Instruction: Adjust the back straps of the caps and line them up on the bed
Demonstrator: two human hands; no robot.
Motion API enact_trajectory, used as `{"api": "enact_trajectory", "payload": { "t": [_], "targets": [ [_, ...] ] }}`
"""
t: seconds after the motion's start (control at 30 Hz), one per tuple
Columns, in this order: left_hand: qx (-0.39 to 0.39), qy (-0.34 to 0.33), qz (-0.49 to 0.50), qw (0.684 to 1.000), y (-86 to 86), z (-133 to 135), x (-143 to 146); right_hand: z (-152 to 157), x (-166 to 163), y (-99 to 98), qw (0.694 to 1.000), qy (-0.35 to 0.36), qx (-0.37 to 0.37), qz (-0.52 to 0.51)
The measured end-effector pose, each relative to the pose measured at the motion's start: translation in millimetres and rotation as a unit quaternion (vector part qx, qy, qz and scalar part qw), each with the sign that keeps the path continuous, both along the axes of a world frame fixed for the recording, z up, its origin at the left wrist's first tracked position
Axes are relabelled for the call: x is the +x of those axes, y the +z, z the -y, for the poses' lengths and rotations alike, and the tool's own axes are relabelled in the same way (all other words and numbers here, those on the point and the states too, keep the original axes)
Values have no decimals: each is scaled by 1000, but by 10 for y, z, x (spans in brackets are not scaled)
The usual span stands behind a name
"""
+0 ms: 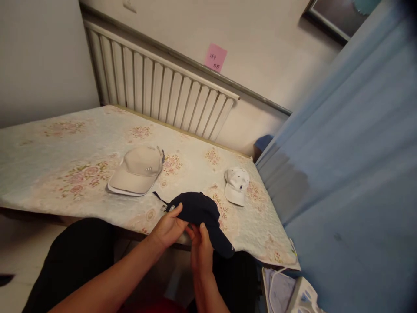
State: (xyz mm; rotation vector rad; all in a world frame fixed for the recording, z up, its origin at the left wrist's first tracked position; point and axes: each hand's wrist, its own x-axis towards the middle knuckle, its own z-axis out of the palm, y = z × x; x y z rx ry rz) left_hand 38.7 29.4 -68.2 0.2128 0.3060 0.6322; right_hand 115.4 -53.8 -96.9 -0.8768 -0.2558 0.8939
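Note:
A dark navy baseball cap (197, 208) is held over the near edge of the table, its brim pointing down to the right and a thin strap sticking out at its left. My left hand (171, 226) grips the cap's rim with the thumb on the outside. Close beside it, my right hand (201, 239) pinches the rim nearer the brim. The fingers of both hands are partly hidden under the cap. To the left, a beige baseball cap (140, 167) lies on top of a white one, whose brim edge shows beneath. A small white cap (237, 184) sits on the right.
The caps lie on a table with a floral cloth (97, 134). A radiator (156, 82) stands behind it, with a pink note (215, 57) on the wall above. A blue curtain (342, 165) hangs at the right. A white plastic object (304, 295) is at the lower right.

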Motion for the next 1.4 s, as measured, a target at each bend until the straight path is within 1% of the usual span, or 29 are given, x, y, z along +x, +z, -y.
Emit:
{"api": "enact_trajectory", "payload": {
  "t": [0.07,0.13,0.37,0.63,0.83,1.07,1.17,1.27,1.4],
  "targets": [
    [-11,50,5,999,-9,-21,-6,8,25,-23,1000,-2,-3,-5],
    [-24,83,5,996,-18,-32,-6,20,49,-42,1000,-4,-11,-8],
    [-32,89,-15,995,-68,-102,-16,24,92,-20,1000,-11,-19,-2],
    [-32,50,10,998,-242,-421,-35,-168,107,-24,999,-31,-31,-3],
    [-18,-2,34,999,-341,-696,-5,-376,134,-37,998,-49,-31,3],
    [-23,-32,67,997,-558,-962,-59,-571,60,-104,994,-88,-56,25],
    [-12,-32,75,997,-613,-1022,-104,-646,11,-133,993,-93,-62,29],
    [-10,-23,66,998,-629,-1030,-120,-726,-48,-125,995,-81,-46,23],
    [4,-46,65,997,-657,-994,-98,-834,-130,-96,997,-59,-27,36]
  ]
}}
